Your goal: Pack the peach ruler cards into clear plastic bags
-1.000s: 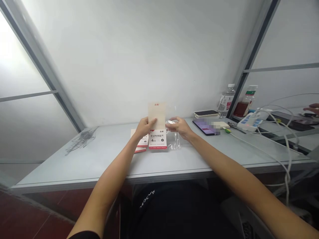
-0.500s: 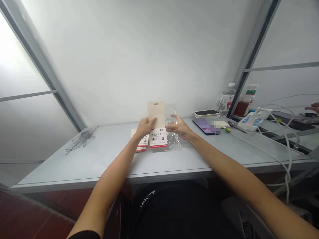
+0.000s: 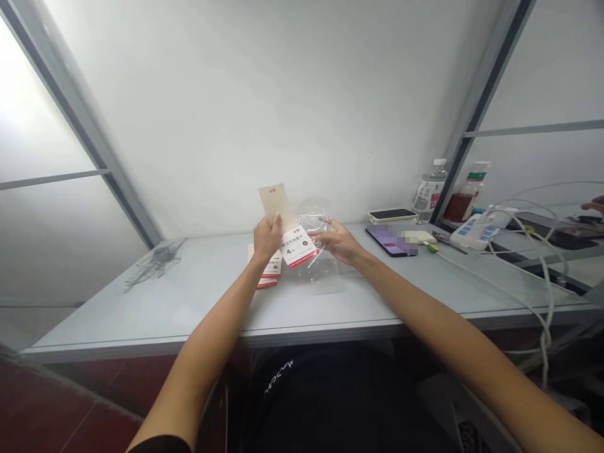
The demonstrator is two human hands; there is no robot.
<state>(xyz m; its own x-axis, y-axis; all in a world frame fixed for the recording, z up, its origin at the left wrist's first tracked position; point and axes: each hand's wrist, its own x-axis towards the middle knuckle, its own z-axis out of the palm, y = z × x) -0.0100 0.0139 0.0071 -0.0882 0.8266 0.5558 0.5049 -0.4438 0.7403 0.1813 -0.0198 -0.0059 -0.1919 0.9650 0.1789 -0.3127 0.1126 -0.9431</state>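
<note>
Pinched between thumb and fingers, my left hand (image 3: pixel 268 237) grips a tilted cardboard card: a plain cream upper part and a white, red-edged lower part (image 3: pixel 298 247) with printed characters. My right hand (image 3: pixel 340 243) has its fingers on a clear plastic sleeve (image 3: pixel 321 277), just right of the card. Reflections on the sleeve hide whether anything clear is inside. The card's lower right corner overlaps the sleeve, close to my right fingers. Under my left wrist, similar printed cards (image 3: pixel 270 275) lie stacked on the desk, partly covered.
A crumpled, dark wiry-looking clump (image 3: pixel 158 261) lies on the desk (image 3: pixel 189 308) at left. Toward the right are a purple-screened phone (image 3: pixel 387 240), another phone (image 3: pixel 392 215), a water bottle (image 3: pixel 430 192), a power strip (image 3: pixel 474 229) and loose white cables. Another person's hand (image 3: pixel 593 204) shows at the far right.
The card has swung left and tilted in my left hand, coming partly away from the sleeve. The sleeve has shifted slightly, while my right hand stays close to the same place.
</note>
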